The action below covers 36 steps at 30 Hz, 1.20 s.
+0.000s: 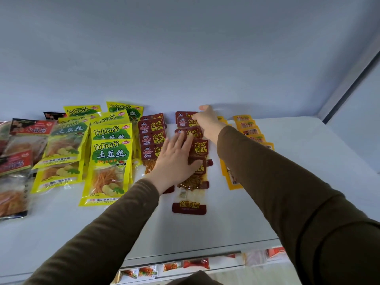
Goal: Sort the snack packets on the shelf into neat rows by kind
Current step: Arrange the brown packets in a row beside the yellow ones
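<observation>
Two overlapping rows of dark red duck-intestine packets lie mid-shelf: a left row (152, 132) and a right row (200, 148). My left hand (176, 161) lies flat, fingers spread, pressing on the red packets between the two rows. My right hand (207, 122) reaches to the far end of the right row, its fingers touching the rearmost red packets; whether it grips one I cannot tell. Yellow-green potato-shred packets (110, 155) sit in rows to the left. Small orange-yellow packets (249, 130) form a row to the right, partly hidden by my right sleeve.
Red-and-clear noodle-strip packets (19, 157) are stacked at the far left. The white shelf (298, 182) ends at a back wall and a right side panel. A lower shelf below the front edge holds small red and white packets (195, 264).
</observation>
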Each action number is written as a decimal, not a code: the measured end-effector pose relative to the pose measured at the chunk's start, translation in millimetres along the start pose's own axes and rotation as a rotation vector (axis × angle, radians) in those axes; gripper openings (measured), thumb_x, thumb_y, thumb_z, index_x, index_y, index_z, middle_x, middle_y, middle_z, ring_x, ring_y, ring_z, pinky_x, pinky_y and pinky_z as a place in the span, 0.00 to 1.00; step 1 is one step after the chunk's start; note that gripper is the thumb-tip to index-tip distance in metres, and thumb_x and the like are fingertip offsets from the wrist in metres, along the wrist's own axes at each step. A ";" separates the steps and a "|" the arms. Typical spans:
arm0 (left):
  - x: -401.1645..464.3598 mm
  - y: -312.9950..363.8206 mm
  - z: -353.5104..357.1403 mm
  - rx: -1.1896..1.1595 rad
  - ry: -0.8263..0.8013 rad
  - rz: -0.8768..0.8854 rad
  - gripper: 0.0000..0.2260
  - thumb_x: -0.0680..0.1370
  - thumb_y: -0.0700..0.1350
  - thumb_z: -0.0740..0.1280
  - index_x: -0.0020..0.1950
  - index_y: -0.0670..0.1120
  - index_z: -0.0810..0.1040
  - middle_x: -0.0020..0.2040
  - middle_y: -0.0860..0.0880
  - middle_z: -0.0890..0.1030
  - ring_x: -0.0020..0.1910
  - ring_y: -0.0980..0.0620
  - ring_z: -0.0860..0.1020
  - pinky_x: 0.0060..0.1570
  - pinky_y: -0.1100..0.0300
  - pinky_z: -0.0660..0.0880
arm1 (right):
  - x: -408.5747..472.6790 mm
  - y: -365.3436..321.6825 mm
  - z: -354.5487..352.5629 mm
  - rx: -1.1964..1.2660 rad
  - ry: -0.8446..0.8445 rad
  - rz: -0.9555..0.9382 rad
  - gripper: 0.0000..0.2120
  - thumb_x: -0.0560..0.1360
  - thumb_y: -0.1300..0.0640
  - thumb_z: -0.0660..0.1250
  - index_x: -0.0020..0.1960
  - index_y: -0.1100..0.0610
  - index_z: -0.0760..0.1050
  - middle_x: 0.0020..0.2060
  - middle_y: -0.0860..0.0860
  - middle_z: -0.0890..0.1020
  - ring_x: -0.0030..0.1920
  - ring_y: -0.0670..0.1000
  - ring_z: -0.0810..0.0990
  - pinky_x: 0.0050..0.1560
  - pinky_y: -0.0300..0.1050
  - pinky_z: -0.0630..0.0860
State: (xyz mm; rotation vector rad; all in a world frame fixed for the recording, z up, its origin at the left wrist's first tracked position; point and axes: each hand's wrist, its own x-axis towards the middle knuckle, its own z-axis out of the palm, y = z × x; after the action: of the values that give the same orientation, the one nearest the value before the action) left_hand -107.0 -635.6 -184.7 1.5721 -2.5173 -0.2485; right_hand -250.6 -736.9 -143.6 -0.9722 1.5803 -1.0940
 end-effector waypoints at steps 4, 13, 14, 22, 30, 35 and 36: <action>-12.4 -21.4 -13.4 0.038 0.085 -0.081 0.44 0.78 0.74 0.51 0.84 0.49 0.43 0.85 0.46 0.46 0.83 0.45 0.41 0.77 0.49 0.35 | -33.5 -2.9 -22.2 0.044 -0.057 -0.016 0.24 0.84 0.60 0.60 0.78 0.56 0.61 0.54 0.47 0.72 0.46 0.41 0.73 0.27 0.30 0.71; -24.5 -11.8 2.2 0.200 0.020 0.001 0.45 0.75 0.76 0.37 0.85 0.49 0.44 0.85 0.44 0.50 0.83 0.45 0.39 0.80 0.44 0.35 | -92.7 34.7 -20.6 0.148 -0.158 -0.002 0.10 0.85 0.57 0.59 0.63 0.47 0.75 0.48 0.43 0.81 0.43 0.41 0.84 0.39 0.41 0.78; -23.5 -9.8 5.2 0.204 0.029 -0.010 0.45 0.76 0.75 0.36 0.85 0.49 0.45 0.85 0.44 0.50 0.83 0.45 0.40 0.79 0.45 0.34 | -94.3 35.9 -20.2 0.168 -0.138 0.006 0.08 0.85 0.57 0.59 0.58 0.47 0.75 0.45 0.42 0.81 0.39 0.39 0.84 0.36 0.39 0.78; -9.7 6.2 12.9 0.176 0.109 -0.105 0.42 0.78 0.72 0.38 0.84 0.46 0.48 0.85 0.44 0.52 0.83 0.44 0.44 0.81 0.43 0.40 | -96.5 34.3 -25.2 0.154 -0.094 0.026 0.25 0.85 0.55 0.60 0.81 0.53 0.58 0.66 0.51 0.75 0.47 0.40 0.76 0.40 0.39 0.76; -29.5 -12.6 8.1 0.152 0.154 -0.092 0.42 0.78 0.73 0.41 0.84 0.47 0.48 0.84 0.44 0.55 0.83 0.44 0.44 0.80 0.46 0.39 | -105.7 51.4 -37.9 0.126 -0.077 -0.017 0.22 0.86 0.56 0.57 0.79 0.54 0.61 0.74 0.50 0.70 0.52 0.38 0.75 0.37 0.29 0.73; -30.9 -1.1 12.2 0.157 0.074 -0.057 0.39 0.80 0.69 0.40 0.85 0.47 0.47 0.84 0.45 0.53 0.83 0.44 0.44 0.80 0.46 0.38 | -112.3 60.9 -29.5 0.090 -0.101 -0.014 0.23 0.85 0.56 0.58 0.79 0.52 0.62 0.68 0.49 0.74 0.51 0.38 0.75 0.45 0.37 0.74; -29.4 0.4 11.9 0.149 0.067 -0.063 0.38 0.80 0.69 0.41 0.85 0.47 0.47 0.84 0.45 0.53 0.83 0.44 0.44 0.81 0.46 0.38 | -112.4 60.8 -28.4 0.085 -0.101 -0.017 0.23 0.85 0.57 0.58 0.80 0.52 0.61 0.71 0.50 0.72 0.50 0.37 0.74 0.44 0.36 0.73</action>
State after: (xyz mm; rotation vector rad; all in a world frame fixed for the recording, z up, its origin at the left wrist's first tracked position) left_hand -97.3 -608.4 -197.7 1.6862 -2.4889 -0.0152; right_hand -257.2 -608.5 -168.4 -0.9706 1.4355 -1.0976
